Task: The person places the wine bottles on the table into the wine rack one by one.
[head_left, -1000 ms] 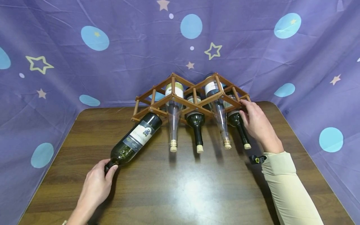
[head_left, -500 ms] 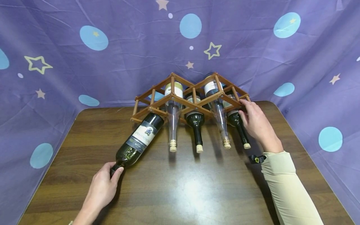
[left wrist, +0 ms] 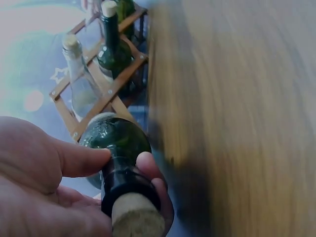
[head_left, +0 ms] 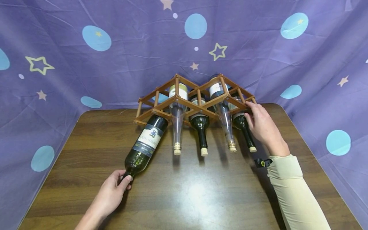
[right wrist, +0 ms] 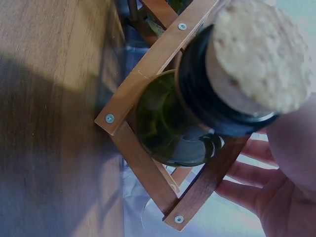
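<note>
My left hand (head_left: 110, 193) grips a dark green wine bottle (head_left: 145, 148) by its neck. The bottle tilts, with its base at the left opening of the wooden wine rack (head_left: 201, 110). Its cork (left wrist: 137, 217) faces the camera in the left wrist view. At the rack's right end, my right hand (head_left: 265, 127) holds the frame, fingers on the outer side and thumb near the front. Close to that thumb lies a green corked bottle (head_left: 243, 127) in the rack, its neck large in the right wrist view. How far the left bottle's base enters is hard to tell.
In the rack also lie a clear bottle (head_left: 178, 123), a dark green bottle (head_left: 200, 126) and another clear bottle (head_left: 224, 118), necks toward me. The rack stands at the back of a wooden table (head_left: 184, 198), before a purple star-patterned cloth (head_left: 138, 57).
My left hand has moved right and a little nearer to me, swinging the bottle's neck so it points more toward me. The bottle's label has turned slightly. My right hand and the rack stay put.
</note>
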The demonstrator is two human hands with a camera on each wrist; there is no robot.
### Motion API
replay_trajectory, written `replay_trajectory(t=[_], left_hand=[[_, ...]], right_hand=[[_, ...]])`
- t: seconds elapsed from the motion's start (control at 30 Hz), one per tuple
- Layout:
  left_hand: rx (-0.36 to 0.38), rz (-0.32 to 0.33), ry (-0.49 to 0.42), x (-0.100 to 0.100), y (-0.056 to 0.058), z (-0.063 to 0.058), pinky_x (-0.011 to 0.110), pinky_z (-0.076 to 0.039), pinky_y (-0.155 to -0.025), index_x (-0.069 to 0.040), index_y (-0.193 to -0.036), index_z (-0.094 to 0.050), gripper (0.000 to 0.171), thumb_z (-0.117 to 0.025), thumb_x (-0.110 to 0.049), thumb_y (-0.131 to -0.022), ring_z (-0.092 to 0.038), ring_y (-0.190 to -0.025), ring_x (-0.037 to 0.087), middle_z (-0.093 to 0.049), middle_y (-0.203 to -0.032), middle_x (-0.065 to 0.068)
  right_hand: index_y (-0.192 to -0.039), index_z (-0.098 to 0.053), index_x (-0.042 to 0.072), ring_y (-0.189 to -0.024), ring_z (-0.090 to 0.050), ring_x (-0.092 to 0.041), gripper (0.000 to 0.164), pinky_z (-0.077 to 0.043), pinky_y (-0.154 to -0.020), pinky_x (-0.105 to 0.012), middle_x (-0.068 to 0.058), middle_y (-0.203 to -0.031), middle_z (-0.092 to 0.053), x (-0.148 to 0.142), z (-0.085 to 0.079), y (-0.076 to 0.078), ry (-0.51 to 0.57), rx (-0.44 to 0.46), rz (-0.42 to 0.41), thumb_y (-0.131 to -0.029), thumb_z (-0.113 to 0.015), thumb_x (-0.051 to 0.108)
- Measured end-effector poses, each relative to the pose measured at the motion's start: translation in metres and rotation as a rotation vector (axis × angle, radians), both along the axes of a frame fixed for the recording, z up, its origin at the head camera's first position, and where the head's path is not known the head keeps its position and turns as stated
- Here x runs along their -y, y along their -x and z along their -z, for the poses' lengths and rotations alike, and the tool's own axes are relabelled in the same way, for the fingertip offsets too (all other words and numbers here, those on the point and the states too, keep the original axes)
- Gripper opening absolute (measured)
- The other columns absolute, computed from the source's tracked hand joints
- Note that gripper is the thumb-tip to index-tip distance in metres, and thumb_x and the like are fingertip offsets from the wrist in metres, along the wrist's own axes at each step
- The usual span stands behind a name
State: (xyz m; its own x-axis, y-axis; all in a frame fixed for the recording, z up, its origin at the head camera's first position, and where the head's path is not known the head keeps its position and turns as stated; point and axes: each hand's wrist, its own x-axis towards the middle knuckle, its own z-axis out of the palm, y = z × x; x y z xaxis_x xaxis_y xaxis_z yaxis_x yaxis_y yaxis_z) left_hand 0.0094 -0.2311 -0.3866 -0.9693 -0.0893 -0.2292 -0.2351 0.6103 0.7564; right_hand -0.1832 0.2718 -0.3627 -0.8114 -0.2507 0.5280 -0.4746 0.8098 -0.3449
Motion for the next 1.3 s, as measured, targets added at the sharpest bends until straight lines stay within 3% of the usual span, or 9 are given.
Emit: replay_trajectory(t=[0.1, 0.2, 0.37, 0.6, 0.9, 1.3], left_hand=[[0.063, -0.030, -0.141, -0.006, -0.001, -0.002, 0.025, -0.046, -0.057, 0.008, -0.129, -0.047, 0.034, -0.051, -0.014, -0.104, -0.059, -0.077, 0.016, -0.063, -0.096, 0.013], [0.109, -0.061, -0.249, -0.011, -0.002, -0.004, 0.025, -0.046, -0.053, 0.008, -0.129, -0.046, 0.035, -0.050, -0.015, -0.104, -0.059, -0.076, 0.016, -0.062, -0.096, 0.014], [0.132, -0.066, -0.412, -0.018, -0.003, -0.005, 0.029, -0.052, -0.064, 0.011, -0.125, -0.044, 0.033, -0.050, -0.014, -0.103, -0.061, -0.083, 0.020, -0.061, -0.098, 0.016], [0.157, -0.058, -0.580, -0.026, -0.001, -0.009, 0.033, -0.054, -0.069, 0.013, -0.125, -0.041, 0.035, -0.049, -0.013, -0.103, -0.062, -0.085, 0.023, -0.060, -0.106, 0.019], [0.134, -0.057, -0.626, -0.034, 0.006, -0.010, 0.033, -0.055, -0.074, 0.014, -0.125, -0.042, 0.034, -0.049, -0.012, -0.103, -0.061, -0.089, 0.024, -0.059, -0.108, 0.021], [0.128, -0.065, -0.663, -0.043, 0.021, -0.011, 0.032, -0.055, -0.075, 0.014, -0.127, -0.040, 0.035, -0.047, -0.012, -0.104, -0.062, -0.089, 0.022, -0.060, -0.109, 0.020]], right_hand=[[-0.141, -0.049, -0.002, -0.116, -0.052, -0.039, 0.044, -0.040, -0.099, -0.051, -0.025, -0.126, -0.056, 0.000, 0.000, -0.001, 0.004, -0.007, -0.003, -0.099, -0.056, 0.008], [-0.140, -0.049, -0.002, -0.114, -0.052, -0.038, 0.044, -0.041, -0.097, -0.051, -0.024, -0.125, -0.056, 0.000, -0.001, -0.001, 0.004, -0.011, -0.005, -0.098, -0.056, 0.007], [-0.141, -0.049, -0.002, -0.112, -0.053, -0.037, 0.044, -0.042, -0.096, -0.050, -0.024, -0.125, -0.056, 0.000, 0.000, -0.001, 0.000, -0.010, -0.001, -0.098, -0.056, 0.007], [-0.140, -0.049, -0.002, -0.110, -0.053, -0.037, 0.044, -0.042, -0.096, -0.051, -0.024, -0.124, -0.056, -0.001, 0.000, -0.001, -0.001, -0.006, -0.001, -0.098, -0.056, 0.007], [-0.138, -0.055, 0.004, -0.109, -0.058, -0.040, 0.046, -0.046, -0.093, -0.053, -0.022, -0.118, -0.061, -0.004, 0.002, 0.003, -0.003, -0.070, -0.007, -0.093, -0.055, -0.006], [-0.128, -0.063, 0.006, -0.094, -0.062, -0.040, 0.039, -0.049, -0.081, -0.054, -0.019, -0.106, -0.064, -0.005, 0.004, 0.007, 0.029, -0.166, 0.011, -0.092, -0.057, -0.007]])
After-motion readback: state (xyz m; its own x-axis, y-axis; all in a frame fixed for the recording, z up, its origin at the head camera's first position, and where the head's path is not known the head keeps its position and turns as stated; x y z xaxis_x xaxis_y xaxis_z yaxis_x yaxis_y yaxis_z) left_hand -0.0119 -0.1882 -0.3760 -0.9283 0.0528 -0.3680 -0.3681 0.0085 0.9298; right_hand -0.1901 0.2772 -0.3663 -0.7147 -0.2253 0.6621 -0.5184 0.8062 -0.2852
